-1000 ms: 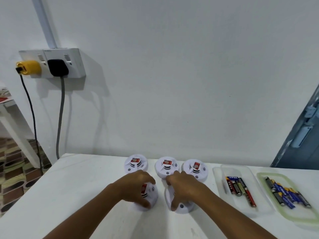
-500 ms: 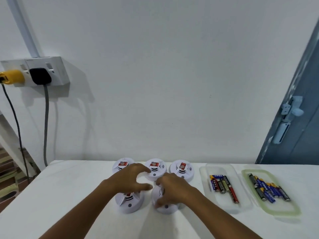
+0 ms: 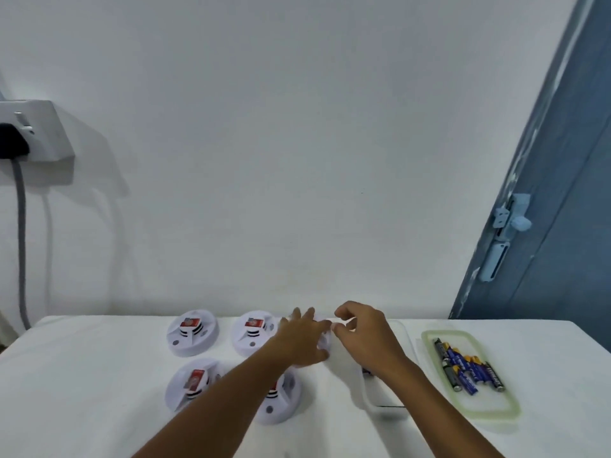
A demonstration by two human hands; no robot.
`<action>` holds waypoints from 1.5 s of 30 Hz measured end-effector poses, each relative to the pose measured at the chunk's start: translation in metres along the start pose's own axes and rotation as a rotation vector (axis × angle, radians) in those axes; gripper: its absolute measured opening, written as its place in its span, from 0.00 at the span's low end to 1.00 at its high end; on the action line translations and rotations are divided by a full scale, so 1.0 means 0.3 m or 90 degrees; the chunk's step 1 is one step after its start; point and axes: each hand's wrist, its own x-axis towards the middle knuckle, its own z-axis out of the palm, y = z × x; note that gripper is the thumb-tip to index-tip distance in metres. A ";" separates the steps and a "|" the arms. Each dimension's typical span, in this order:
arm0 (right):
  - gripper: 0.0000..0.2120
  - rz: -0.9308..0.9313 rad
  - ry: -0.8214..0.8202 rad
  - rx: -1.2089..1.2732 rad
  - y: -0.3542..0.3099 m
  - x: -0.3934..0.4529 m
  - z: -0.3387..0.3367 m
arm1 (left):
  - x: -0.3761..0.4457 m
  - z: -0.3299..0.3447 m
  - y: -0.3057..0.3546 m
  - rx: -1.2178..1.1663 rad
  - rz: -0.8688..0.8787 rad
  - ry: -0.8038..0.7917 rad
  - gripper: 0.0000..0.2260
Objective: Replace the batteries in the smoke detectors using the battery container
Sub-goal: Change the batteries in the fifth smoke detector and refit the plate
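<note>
Five white smoke detectors lie on the white table. Two show in the back row, on the left point(image 3: 192, 332) and in the middle point(image 3: 253, 332), and two in the front, left point(image 3: 195, 385) and right point(image 3: 281, 401). The back right smoke detector point(image 3: 325, 340) is almost hidden under both hands. My left hand point(image 3: 302, 338) spans it from the left, fingers over the top and thumb below. My right hand point(image 3: 363, 338) has curled fingers at its right rim. A green-rimmed battery container point(image 3: 509, 411) holds several batteries point(image 3: 466, 365).
A clear tray point(image 3: 386, 404) lies between the detectors and the container, mostly covered by my right forearm. A wall socket point(image 3: 43, 130) with a grey cable is at the far left. A blue door point(image 3: 562, 226) stands at the right.
Both hands left the two front detectors and moved up and right onto the back right detector. The view has shifted to the right.
</note>
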 end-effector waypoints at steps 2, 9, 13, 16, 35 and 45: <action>0.04 0.004 0.000 0.027 0.035 -0.017 -0.026 | 0.030 0.015 0.017 0.015 -0.015 0.023 0.27; 0.05 -0.010 0.070 0.167 0.056 -0.025 -0.061 | 0.009 -0.102 0.015 -0.460 -0.047 0.172 0.27; 0.07 -0.038 0.078 0.225 -0.012 -0.021 -0.032 | -0.085 -0.185 0.039 -1.098 -0.064 0.112 0.24; 0.14 -0.060 0.099 0.228 -0.065 -0.022 0.002 | -0.146 -0.204 0.050 -1.319 0.014 0.076 0.24; 0.31 -0.058 -0.096 0.086 -0.231 -0.085 0.004 | -0.363 -0.192 0.090 -1.289 -0.029 0.233 0.15; 0.31 -0.057 -0.201 0.059 -0.255 -0.150 0.043 | -0.469 -0.173 0.120 -1.249 -0.221 0.249 0.15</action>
